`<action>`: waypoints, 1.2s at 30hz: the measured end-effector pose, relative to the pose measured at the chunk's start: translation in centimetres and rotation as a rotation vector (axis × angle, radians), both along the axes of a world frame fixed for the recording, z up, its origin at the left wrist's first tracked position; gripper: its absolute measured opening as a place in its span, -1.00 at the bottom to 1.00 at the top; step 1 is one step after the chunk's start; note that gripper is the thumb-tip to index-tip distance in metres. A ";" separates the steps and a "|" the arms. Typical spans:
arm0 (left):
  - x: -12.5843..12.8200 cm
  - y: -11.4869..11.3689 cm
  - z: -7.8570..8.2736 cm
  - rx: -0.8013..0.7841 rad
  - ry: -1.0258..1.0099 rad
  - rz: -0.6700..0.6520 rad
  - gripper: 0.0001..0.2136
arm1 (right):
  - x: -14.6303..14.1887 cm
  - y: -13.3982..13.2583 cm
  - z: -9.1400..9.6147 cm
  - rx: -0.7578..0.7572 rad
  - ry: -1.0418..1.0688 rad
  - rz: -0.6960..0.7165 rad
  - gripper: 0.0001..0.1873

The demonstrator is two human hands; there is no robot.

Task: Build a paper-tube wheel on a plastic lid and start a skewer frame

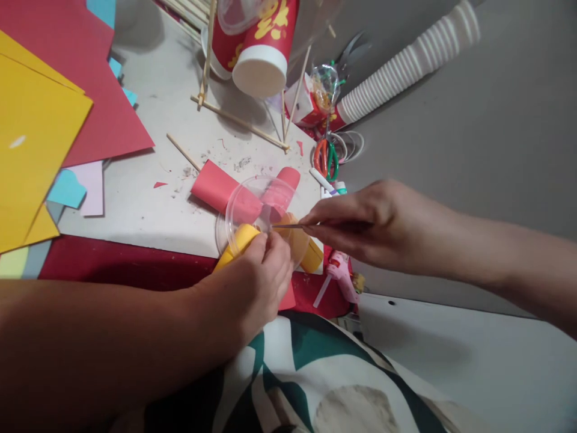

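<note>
Got a pale tabletop around 11 o'clock, piled up toward 10 with red card and yellow card. Then a long stack of nested cups slanting out between 1 and 2. Up at 12, a red cup with bold yellow strokes on it, partly cut off, can't read them. Next, the right hand at 3, thumb and fingers pinched narrow on a thin metal tool, long axis 9-to-3, tip aimed at 9. Near dead centre, a clear plastic disc, with the left hand at its 6, fingers bunched near the middle; can't tell whether pinching or just touching. Also overlapping the disc, red paper rolls at its 10 and 1, yellow paper rolls at its 8 and 4, splayed kinda like spokes. Smaller again, orange-and-green scissors handles between 1 and 2.
</note>
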State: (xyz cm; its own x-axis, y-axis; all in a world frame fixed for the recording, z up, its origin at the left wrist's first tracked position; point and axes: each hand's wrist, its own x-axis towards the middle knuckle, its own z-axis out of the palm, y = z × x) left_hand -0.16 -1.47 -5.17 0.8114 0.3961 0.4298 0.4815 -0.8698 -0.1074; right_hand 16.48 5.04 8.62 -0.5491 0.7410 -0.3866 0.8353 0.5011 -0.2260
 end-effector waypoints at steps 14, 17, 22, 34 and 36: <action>-0.9 0.5 0.0 0.000 -0.032 -0.055 -0.54 | 1.9 -0.4 -2.2 -0.719 0.633 -1.059 -0.69; -1.2 0.7 0.3 0.002 0.011 -0.080 -0.50 | 2.4 -0.6 -1.8 -0.758 0.687 -0.938 -0.69; -1.4 0.7 0.4 -0.028 0.033 -0.081 -0.38 | 3.0 -1.5 -1.9 -0.855 0.879 -0.796 -0.63; -2.5 1.7 2.8 -0.116 0.101 -0.143 -0.48 | 3.4 -2.8 -3.4 -0.287 1.342 -0.765 -0.51; -2.5 2.1 3.5 -0.134 0.130 -0.147 -0.45 | 3.6 -3.1 -3.6 -0.161 1.368 -0.826 -0.42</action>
